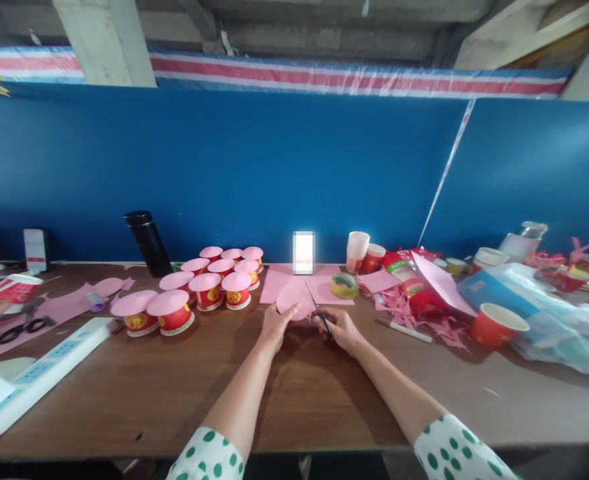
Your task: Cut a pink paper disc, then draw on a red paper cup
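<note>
blue partition (294, 160) is standing behind the brown table (319, 407). left hand (274, 325) is pinching the pink paper disc (289, 300) by its lower edge; right hand (342, 328) is gripping the scissors (327, 324), blades slanting up along the disc's right side. blade gap is not showing clearly.

hazard: thin paper may be flexing under light support — a blade drifting inward would be notching the rim. the tip, overlapping the pink sheet (274, 280) in view, could be snagging it.

clearance: disc-topped cups (171, 313) are bounding the left; the tape roll (344, 286) is sitting close beyond the right hand — bare tabletop is extending toward the front edge, leaving room for elbows.
</note>
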`<state>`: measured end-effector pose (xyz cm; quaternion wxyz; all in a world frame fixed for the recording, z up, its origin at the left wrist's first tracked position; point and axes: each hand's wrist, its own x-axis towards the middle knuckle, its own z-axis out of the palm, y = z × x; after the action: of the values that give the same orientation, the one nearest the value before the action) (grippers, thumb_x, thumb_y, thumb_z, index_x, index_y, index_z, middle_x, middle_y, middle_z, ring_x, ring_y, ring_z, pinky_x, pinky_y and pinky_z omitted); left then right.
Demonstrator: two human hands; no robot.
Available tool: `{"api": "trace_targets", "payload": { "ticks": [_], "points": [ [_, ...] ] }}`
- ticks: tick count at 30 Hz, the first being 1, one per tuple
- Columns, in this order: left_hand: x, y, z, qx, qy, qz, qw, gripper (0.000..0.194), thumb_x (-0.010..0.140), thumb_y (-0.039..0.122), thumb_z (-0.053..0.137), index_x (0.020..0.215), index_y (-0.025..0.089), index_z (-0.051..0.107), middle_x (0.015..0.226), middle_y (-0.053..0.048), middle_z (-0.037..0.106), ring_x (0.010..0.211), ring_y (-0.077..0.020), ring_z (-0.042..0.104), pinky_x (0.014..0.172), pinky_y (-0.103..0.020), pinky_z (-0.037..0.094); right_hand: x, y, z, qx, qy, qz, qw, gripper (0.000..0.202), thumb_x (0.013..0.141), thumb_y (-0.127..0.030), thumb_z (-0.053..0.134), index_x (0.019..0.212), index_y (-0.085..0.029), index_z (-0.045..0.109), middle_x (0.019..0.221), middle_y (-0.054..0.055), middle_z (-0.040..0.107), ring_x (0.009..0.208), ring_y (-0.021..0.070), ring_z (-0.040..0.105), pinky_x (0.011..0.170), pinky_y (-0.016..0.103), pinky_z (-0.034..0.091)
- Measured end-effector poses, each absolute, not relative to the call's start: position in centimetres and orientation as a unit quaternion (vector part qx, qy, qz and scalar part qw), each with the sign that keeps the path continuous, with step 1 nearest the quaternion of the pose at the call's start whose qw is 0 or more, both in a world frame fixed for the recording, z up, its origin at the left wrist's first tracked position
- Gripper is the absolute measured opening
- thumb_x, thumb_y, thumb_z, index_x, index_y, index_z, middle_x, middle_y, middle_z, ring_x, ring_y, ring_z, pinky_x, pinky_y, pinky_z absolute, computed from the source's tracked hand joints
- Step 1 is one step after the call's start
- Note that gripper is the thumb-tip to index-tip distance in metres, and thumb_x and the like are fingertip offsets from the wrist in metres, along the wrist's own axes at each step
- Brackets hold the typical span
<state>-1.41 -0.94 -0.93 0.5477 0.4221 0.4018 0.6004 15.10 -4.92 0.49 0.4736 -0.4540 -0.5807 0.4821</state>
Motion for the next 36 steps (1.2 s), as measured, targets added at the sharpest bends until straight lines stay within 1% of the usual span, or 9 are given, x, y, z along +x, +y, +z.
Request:
{"api": "trace_targets", "payload": {
  "ticks": [3, 5, 9, 16, 25, 32, 36],
  "points": [
    [-1.41, -1.35, -0.37, 0.416, 0.442, 0.564, 0.56, 0.05, 0.049, 0.036, 0.078, 0.09, 0.012, 0.064, 0.081, -0.009, 0.068, 0.062, -0.016, 0.06, 0.048, -0.023, 0.043, 15.1, -4.88, 0.41, -0.453, -0.579, 0.482, 0.477, 0.04, 0.067, -0.042, 0.066, 0.091, -0.01, 0.062, 0.051, -0.003, 0.053, 0.039, 0.0067, 0.045, 0.035, 0.017, 0.028],
    [-1.41, -1.6, -0.09, 0.419, 0.446, 0.553, 0.565, 0.051, 0.049, 0.036, 0.078, 0.092, 0.014, 0.063, 0.082, -0.008, 0.068, 0.061, -0.0151, 0.06, 0.044, -0.021, 0.041, 15.09, -4.88, 0.38, -0.452, -0.576, 0.484, 0.48, 0.04, 0.066, -0.042, 0.066, 0.09, -0.01, 0.062, 0.05, -0.004, 0.052, 0.038, 0.0065, 0.044, 0.035, 0.017, 0.028],
    [-1.35, -1.73, -0.16, 0.42, 0.423, 0.551, 0.583, 0.051, 0.048, 0.032, 0.079, 0.093, 0.014, 0.062, 0.084, -0.008, 0.068, 0.063, -0.0143, 0.06, 0.045, -0.02, 0.042, 15.13, -4.85, 0.3, -0.453, -0.577, 0.483, 0.479, 0.04, 0.067, -0.043, 0.065, 0.091, -0.011, 0.061, 0.051, -0.004, 0.052, 0.039, 0.0067, 0.045, 0.035, 0.017, 0.028],
    [-1.34, -1.48, -0.61, 0.387, 0.414, 0.566, 0.598, 0.041, 0.05, 0.029, 0.079, 0.082, 0.01, 0.063, 0.075, -0.006, 0.067, 0.056, -0.0108, 0.057, 0.047, -0.02, 0.044, 15.2, -4.64, 0.11, -0.451, -0.587, 0.473, 0.478, 0.043, 0.067, -0.045, 0.064, 0.092, -0.011, 0.062, 0.052, -0.003, 0.053, 0.039, 0.0075, 0.046, 0.034, 0.018, 0.03],
    [-1.27, -1.51, -0.48, 0.371, 0.413, 0.578, 0.598, 0.039, 0.051, 0.03, 0.079, 0.079, 0.009, 0.062, 0.071, -0.006, 0.066, 0.053, -0.0092, 0.056, 0.047, -0.019, 0.044, 15.2, -4.58, -0.09, -0.449, -0.583, 0.478, 0.48, 0.04, 0.067, -0.042, 0.066, 0.093, -0.012, 0.062, 0.052, -0.003, 0.053, 0.039, 0.0072, 0.046, 0.034, 0.017, 0.028],
    [-1.27, -1.33, -0.68, 0.378, 0.419, 0.574, 0.593, 0.04, 0.053, 0.032, 0.078, 0.079, 0.007, 0.062, 0.068, -0.005, 0.065, 0.052, -0.0091, 0.055, 0.045, -0.019, 0.044, 15.17, -4.75, 0.23, -0.452, -0.58, 0.483, 0.476, 0.043, 0.067, -0.046, 0.065, 0.092, -0.011, 0.061, 0.052, -0.003, 0.053, 0.04, 0.0073, 0.046, 0.034, 0.017, 0.028],
    [-1.23, -1.35, -0.68, 0.38, 0.422, 0.571, 0.592, 0.039, 0.052, 0.032, 0.078, 0.078, 0.007, 0.062, 0.064, -0.005, 0.064, 0.05, -0.0092, 0.055, 0.043, -0.019, 0.043, 15.04, -4.91, 0.61, -0.456, -0.574, 0.488, 0.474, 0.044, 0.064, -0.046, 0.067, 0.09, -0.012, 0.061, 0.053, -0.003, 0.054, 0.04, 0.0072, 0.047, 0.034, 0.017, 0.029]
  ]
}}
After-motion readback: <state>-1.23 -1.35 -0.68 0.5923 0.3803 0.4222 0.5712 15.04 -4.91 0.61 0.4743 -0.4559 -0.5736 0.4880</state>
